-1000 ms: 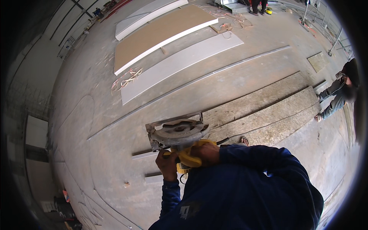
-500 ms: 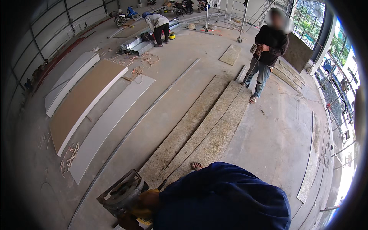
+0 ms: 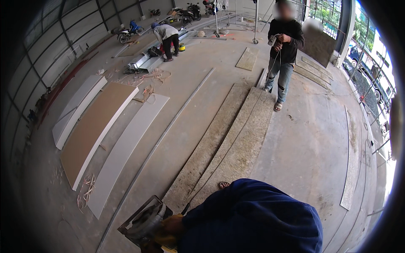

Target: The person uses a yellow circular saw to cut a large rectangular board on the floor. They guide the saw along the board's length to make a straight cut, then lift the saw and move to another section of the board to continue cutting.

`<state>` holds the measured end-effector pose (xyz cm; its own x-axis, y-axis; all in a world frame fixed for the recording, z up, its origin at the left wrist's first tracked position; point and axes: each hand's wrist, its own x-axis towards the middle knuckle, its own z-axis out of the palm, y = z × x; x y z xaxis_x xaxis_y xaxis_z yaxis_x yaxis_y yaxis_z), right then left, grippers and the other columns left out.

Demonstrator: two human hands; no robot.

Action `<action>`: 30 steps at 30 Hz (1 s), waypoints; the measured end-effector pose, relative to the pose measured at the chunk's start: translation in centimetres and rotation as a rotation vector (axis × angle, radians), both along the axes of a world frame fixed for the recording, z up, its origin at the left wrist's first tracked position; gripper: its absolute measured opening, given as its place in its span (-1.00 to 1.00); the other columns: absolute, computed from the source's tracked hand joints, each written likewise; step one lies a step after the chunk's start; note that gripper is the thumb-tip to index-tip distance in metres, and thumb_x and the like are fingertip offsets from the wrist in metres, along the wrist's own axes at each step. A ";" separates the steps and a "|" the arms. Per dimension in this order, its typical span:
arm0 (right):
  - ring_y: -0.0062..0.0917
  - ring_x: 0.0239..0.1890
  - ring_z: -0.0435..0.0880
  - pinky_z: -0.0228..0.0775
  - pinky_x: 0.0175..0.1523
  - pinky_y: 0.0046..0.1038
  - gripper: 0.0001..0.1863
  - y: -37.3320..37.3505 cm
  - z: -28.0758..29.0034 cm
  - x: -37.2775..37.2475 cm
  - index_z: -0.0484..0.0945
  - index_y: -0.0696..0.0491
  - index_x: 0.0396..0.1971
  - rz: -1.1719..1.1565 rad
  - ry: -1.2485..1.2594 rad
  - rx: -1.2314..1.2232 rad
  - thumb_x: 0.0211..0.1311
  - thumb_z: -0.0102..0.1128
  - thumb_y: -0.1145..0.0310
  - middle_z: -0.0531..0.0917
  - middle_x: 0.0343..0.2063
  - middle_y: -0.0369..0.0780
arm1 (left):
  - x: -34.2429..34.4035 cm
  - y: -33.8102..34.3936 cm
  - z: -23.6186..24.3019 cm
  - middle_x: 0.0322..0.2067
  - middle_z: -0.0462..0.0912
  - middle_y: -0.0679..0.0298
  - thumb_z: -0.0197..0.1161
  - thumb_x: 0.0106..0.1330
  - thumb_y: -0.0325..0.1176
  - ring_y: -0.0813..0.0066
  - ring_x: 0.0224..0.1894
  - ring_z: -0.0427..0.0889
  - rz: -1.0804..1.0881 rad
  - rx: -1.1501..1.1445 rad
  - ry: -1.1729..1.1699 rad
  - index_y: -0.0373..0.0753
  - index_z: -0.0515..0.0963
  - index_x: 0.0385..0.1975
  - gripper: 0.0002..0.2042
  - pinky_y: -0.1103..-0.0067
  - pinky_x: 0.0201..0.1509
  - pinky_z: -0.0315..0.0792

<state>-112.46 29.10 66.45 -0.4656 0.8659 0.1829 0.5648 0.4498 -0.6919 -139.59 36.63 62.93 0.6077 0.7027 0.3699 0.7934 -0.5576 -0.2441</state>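
Observation:
A circular saw with a metal base and yellow body is at the lower edge of my view. My right hand is closed on its yellow handle, below a dark blue sleeve. My left hand, dim and partly hidden, is on the near side of the saw. The saw's dark cable runs along two long, speckled, weathered boards on the floor. My sandalled foot shows beside my sleeve on the nearer board.
A co-worker in black stands at the boards' far end holding a cable and small object. Another person bends over metal channels. Pale panels, a brown panel and a metal bar lie leftward; scaffold posts and motorbikes are behind.
The view has swung up and right from the saw to the hall and the co-worker. In the last half second, the co-worker has raised the held object a little.

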 end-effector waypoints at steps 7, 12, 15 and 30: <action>-0.24 -0.07 0.63 0.46 0.08 -0.27 -0.67 0.1 0.7 0.1 0.59 0.05 -0.16 -0.004 -0.127 -0.076 0.10 0.14 0.22 0.64 -0.19 -0.09 | 0.2 -0.4 0.7 -0.40 0.67 0.23 0.29 0.02 -0.26 0.16 -0.25 0.64 0.137 -0.260 0.062 -0.04 0.63 -0.49 -0.91 0.25 -0.22 0.53; -0.23 -0.02 0.62 0.45 0.10 -0.25 -0.62 -0.3 0.6 0.0 0.57 0.00 -0.07 -0.019 0.023 0.021 0.10 0.17 0.21 0.64 -0.13 -0.10 | 0.5 -0.2 1.5 -0.47 0.66 0.22 0.31 0.00 -0.30 0.17 -0.38 0.62 0.081 -0.294 0.036 -0.07 0.60 -0.55 -0.94 0.27 -0.32 0.50; -0.21 0.00 0.61 0.44 0.11 -0.23 -0.62 -0.6 1.2 0.2 0.56 0.00 -0.06 -0.009 -0.002 -0.057 0.10 0.18 0.20 0.64 -0.11 -0.10 | 0.9 0.1 1.7 -0.49 0.64 0.22 0.31 -0.02 -0.32 0.20 -0.40 0.60 0.085 -0.282 0.001 -0.10 0.58 -0.54 -0.93 0.29 -0.35 0.49; -0.19 -0.01 0.61 0.43 0.11 -0.22 -0.64 -0.6 1.2 -0.1 0.58 0.04 -0.13 -0.010 0.118 -0.070 0.18 0.14 0.13 0.65 -0.15 -0.08 | 2.2 1.0 2.8 -0.59 0.57 0.23 0.34 -0.09 -0.43 0.34 -0.52 0.54 0.097 -0.367 -0.225 -0.25 0.51 -0.54 -0.85 0.41 -0.47 0.46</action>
